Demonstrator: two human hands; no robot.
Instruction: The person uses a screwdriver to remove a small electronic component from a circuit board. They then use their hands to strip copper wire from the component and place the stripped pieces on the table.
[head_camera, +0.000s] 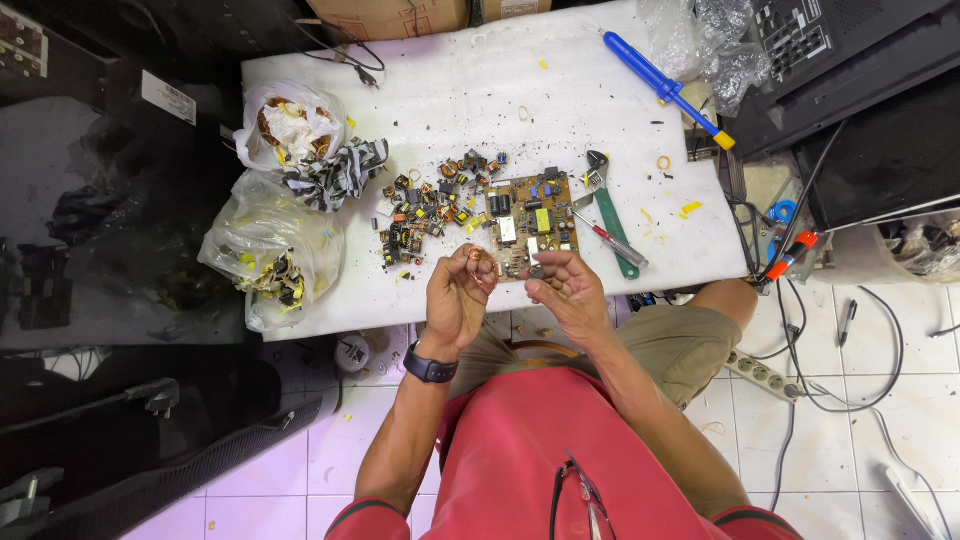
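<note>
The left hand (456, 296) pinches a small coil of thin copper wire (480, 262), light, springy, easily bent; the right hand (566, 292) pinches a small dark part (537, 271).

Bright, even overhead light — sharp centre, dim left edge, slight wide-angle bending.

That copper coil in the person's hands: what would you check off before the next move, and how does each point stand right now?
1. Copper coil held: ok, pinched in the left hand.
2. Right hand grip: ok, it holds a small dark part.
3. Circuit board flat on the white table: ok.
4. Green wrench and red screwdriver within reach: ok, beside the board.
5. Pile of loose components away from the table edge: ok.
6. Coil fully detached from the dark part: cannot tell.
</note>
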